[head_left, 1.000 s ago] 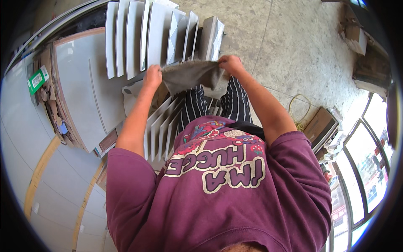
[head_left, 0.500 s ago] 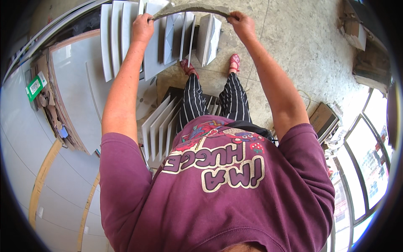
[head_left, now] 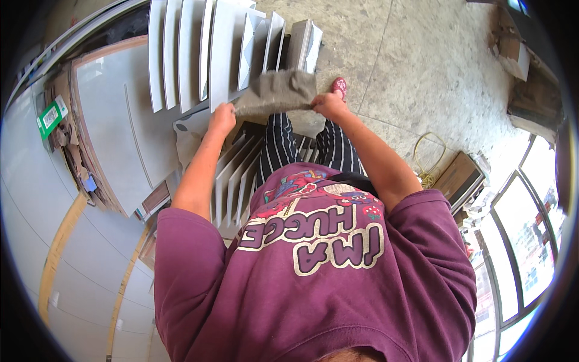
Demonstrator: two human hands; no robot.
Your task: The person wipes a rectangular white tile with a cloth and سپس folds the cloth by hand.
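A grey-brown cloth (head_left: 276,92) stretches between my two hands, in front of my legs. My left hand (head_left: 222,118) is closed on its left corner. Its right corner is pinched in my right hand (head_left: 331,105). The cloth's far edge is lifted and rippled, and it covers part of the floor and one of my shoes. Just beyond it stand several upright grey and white tiles or panels (head_left: 227,57), spaced apart in a row. The cloth overlaps the lower ends of some of them in the view; whether it touches them I cannot tell.
Another rack of upright panels (head_left: 232,175) stands beside my left leg. Large leaning slabs (head_left: 117,114) fill the left side. At right lie a cardboard box (head_left: 456,180) and a coiled yellow cord (head_left: 427,175) on the concrete floor (head_left: 398,66). Windows (head_left: 518,241) line the far right.
Both hands have come down and closer to my body, and nearer each other. The cloth, earlier a thin arc seen along its edge, now shows its broad side.
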